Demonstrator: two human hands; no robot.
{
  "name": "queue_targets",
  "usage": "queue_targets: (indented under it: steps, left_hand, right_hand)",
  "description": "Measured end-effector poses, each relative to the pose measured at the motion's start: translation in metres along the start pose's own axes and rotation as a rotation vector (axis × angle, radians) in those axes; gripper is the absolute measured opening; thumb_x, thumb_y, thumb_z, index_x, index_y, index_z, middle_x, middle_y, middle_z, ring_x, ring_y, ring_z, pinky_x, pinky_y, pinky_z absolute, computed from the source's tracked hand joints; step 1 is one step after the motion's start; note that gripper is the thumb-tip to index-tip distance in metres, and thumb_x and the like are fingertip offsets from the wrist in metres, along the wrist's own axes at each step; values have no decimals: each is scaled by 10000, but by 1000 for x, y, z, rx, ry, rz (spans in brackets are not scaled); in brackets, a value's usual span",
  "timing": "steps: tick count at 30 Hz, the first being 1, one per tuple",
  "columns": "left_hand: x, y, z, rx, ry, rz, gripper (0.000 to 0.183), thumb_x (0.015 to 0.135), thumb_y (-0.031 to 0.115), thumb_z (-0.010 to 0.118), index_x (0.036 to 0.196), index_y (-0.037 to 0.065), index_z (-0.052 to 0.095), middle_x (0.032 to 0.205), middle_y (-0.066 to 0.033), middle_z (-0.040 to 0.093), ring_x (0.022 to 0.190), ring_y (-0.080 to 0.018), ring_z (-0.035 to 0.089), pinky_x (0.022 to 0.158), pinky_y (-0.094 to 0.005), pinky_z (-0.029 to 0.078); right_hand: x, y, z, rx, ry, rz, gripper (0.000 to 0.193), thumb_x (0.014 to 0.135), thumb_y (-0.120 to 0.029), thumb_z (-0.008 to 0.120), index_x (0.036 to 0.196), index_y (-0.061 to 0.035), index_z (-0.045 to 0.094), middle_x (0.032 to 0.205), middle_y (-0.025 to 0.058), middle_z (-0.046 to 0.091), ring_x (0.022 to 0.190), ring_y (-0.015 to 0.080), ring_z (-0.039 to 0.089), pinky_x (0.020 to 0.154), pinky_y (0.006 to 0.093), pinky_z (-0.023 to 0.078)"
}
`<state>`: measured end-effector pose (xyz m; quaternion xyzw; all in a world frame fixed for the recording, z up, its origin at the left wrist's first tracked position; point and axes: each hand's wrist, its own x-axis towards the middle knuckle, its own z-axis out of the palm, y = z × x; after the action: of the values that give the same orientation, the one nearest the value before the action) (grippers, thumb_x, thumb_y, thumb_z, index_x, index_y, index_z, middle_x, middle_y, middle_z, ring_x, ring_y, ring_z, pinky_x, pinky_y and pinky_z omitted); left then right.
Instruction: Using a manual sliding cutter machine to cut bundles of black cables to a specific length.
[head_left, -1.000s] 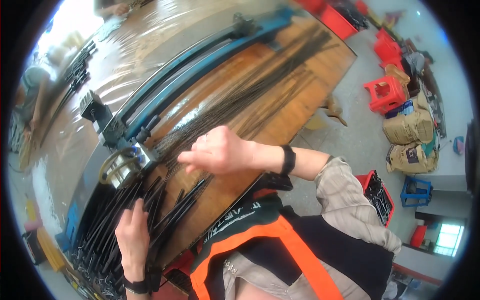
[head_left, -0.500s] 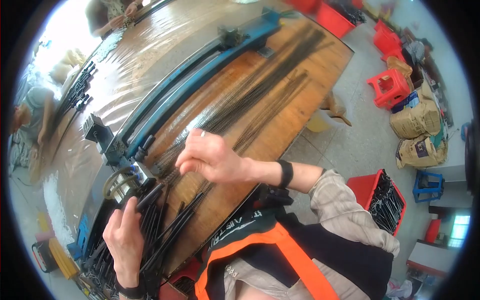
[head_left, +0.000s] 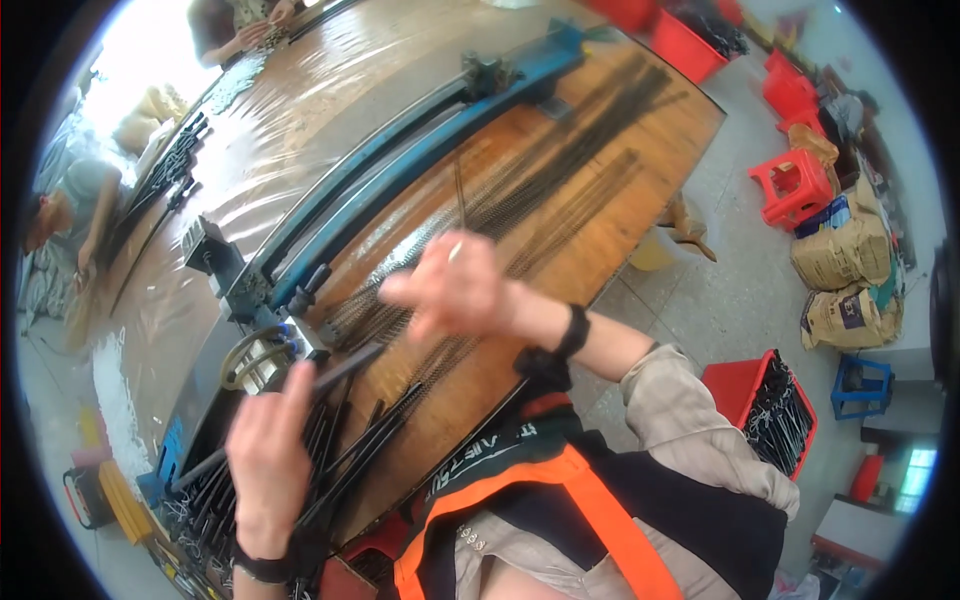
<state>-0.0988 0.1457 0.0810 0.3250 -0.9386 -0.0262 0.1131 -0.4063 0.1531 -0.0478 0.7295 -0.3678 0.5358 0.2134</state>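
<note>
My left hand point(head_left: 270, 455) is closed around a dark rod or tube point(head_left: 350, 368), which runs on past the fingers toward the middle of the table. Blurred by motion, my right hand point(head_left: 455, 290) is above the tabletop with curled fingers. A thin dark strand point(head_left: 460, 195), seemingly a long coil spring, juts up from behind its knuckles; the grip itself is hidden. Beneath and beyond that hand lie long thin coil springs point(head_left: 540, 190) in a loose bundle. Beside my left fingers stands a metal clamp block point(head_left: 305, 340) with hoses.
A long blue rail fixture point(head_left: 390, 185) crosses the wooden table point(head_left: 620, 215). Several black rods point(head_left: 365, 450) lie near my left hand. On the floor at right are a red bin point(head_left: 735, 385) and a red stool point(head_left: 793, 190). Other people work across the table.
My right hand has moved slightly right and up, and a thin strand now shows behind it. My left hand has shifted a little right, with the dark rod showing on both sides.
</note>
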Motion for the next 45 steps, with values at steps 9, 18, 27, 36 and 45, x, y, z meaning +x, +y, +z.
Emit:
queue_targets:
  steps: [9, 18, 27, 36, 45]
  left_hand:
    - [-37, -95, -81, 365, 435, -226, 331, 998, 34, 544, 1323, 52, 600, 988, -147, 656, 820, -231, 621, 711, -320, 496]
    - [-118, -112, -98, 256, 498, -544, 327, 983, 45, 571, 1306, 63, 617, 985, -174, 675, 786, -254, 632, 747, -322, 503]
    - [-183, -126, -64, 197, 446, -654, 343, 971, 29, 572, 1311, 62, 609, 965, -207, 658, 791, -279, 627, 759, -344, 506]
    - [-155, -139, -56, 151, 395, -665, 367, 964, 53, 587, 1327, 108, 597, 918, -192, 649, 765, -322, 625, 723, -359, 504]
    - [-116, -164, -13, 276, 153, -552, 292, 921, 137, 624, 1202, 206, 662, 821, -122, 629, 736, -333, 656, 635, -419, 537]
  right_hand:
    - [-18, 58, 45, 123, -275, 540, 154, 971, -182, 623, 1049, -68, 692, 850, 66, 696, 745, 197, 652, 688, 298, 518]
    - [134, -17, 194, 793, -452, 297, 148, 940, -172, 671, 995, -42, 713, 771, 59, 712, 684, 118, 654, 624, 266, 509]
    - [145, -31, 229, 737, -545, 166, 135, 919, -186, 693, 962, -60, 715, 764, 64, 704, 671, 157, 661, 615, 289, 507]
    - [140, -33, 241, 273, -701, -247, 60, 884, -125, 671, 914, -79, 648, 778, 83, 690, 724, 238, 672, 688, 340, 496]
    - [68, 160, 59, -216, -596, 52, 54, 862, -110, 660, 912, -105, 681, 820, 52, 699, 915, 263, 648, 881, 402, 439]
